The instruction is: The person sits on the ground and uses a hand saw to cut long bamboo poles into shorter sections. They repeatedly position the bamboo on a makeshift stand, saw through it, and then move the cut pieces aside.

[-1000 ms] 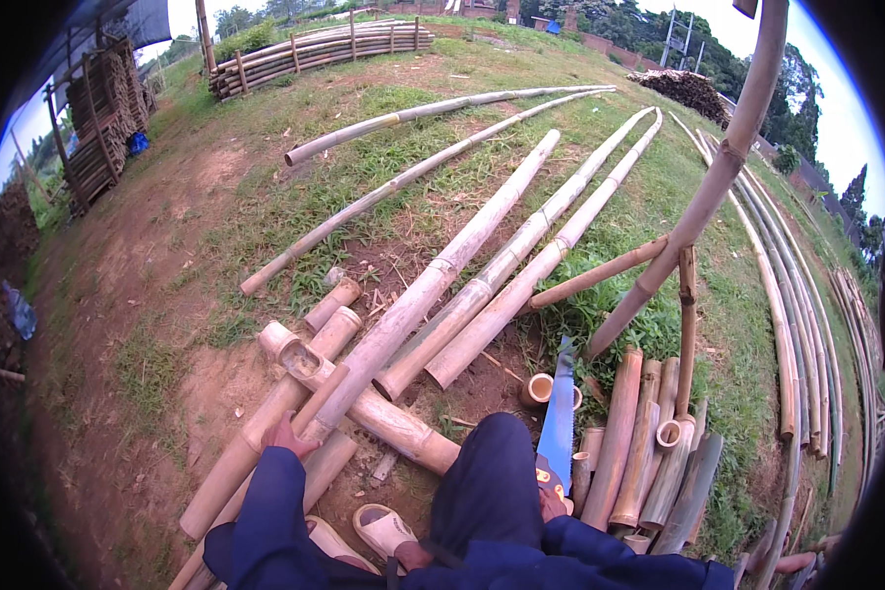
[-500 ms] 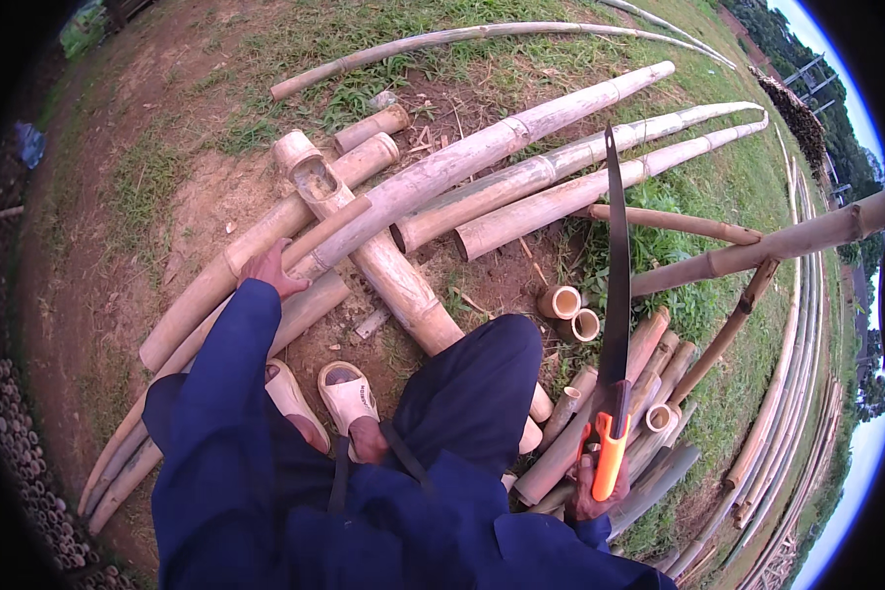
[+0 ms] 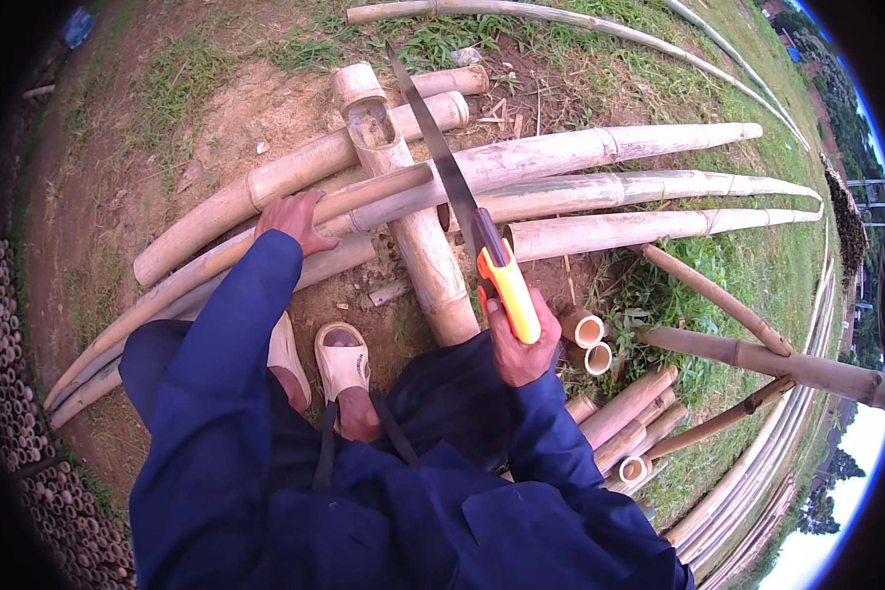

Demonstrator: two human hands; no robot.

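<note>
In my right hand (image 3: 524,344) is a handsaw (image 3: 445,162), gripped by its orange handle, with the long dark blade slanting up and left. The blade crosses over or beside the cut end of a thin bamboo pole (image 3: 379,189); whether it touches I cannot tell. My left hand (image 3: 297,224) holds that pole from above, short of its end. Beneath lies a thick bamboo log (image 3: 431,270) with a notch cut near its far end. Alongside the thin pole, a longer pale pole (image 3: 551,150) also lies across the log.
Two cut bamboo cups (image 3: 582,326) stand right of my knee, near several short bamboo pieces (image 3: 631,408). Two long poles (image 3: 610,231) lie at the right, beside a propped bamboo frame (image 3: 718,356). Stacked bamboo ends (image 3: 15,364) line the left. My sandalled feet (image 3: 342,359) are near the log.
My right hand has brought the saw from the lower right, up and left to the thin pole's end, tilting the blade leftward. My left hand stays on the pole; the view has shifted.
</note>
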